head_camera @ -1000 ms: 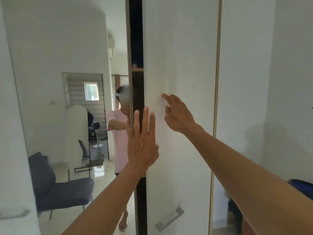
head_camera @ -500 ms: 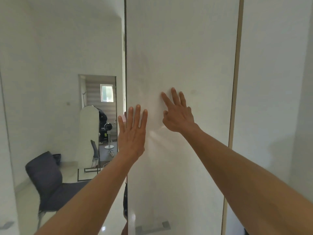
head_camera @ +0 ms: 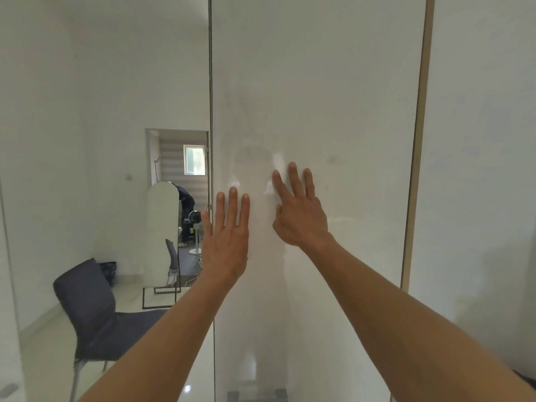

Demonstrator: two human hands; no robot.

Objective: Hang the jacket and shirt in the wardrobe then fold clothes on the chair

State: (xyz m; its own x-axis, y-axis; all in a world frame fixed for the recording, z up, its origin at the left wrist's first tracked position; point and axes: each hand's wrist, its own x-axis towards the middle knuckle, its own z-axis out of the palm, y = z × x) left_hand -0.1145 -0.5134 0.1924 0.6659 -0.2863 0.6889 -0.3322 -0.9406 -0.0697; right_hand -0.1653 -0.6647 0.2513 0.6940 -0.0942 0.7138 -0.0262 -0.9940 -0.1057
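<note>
Wardrobe door [head_camera: 319, 111], white and glossy, filled most of the head view and sat flush against the mirrored panel [head_camera: 101, 82] to its left; only a thin dark seam [head_camera: 210, 82] showed between them. A second ago a wide dark gap with a wooden shelf was open there; half a second ago it had narrowed to a slit. Judgement: door now closed or all but closed, so the hanging stage looks finished and the folding stage comes next. Jacket and shirt not visible in any part of this view; presumably behind the door, cannot confirm. Mirror reflection showed the grey chair [head_camera: 87, 309] low at left, with nothing seen lying on its seat from here; clothes to fold not in sight. A standing mirror [head_camera: 162, 227] and a doorway also appeared in the reflection. Left hand [head_camera: 226, 242] was flat on the door just beside the seam, fingers straight and spread, grasping nothing. Right hand [head_camera: 301, 216] pressed the door a little higher and to the right, fingers likewise extended and released, where earlier its fingers were partly bent. Door handle [head_camera: 258, 394] just visible at the bottom edge.
</note>
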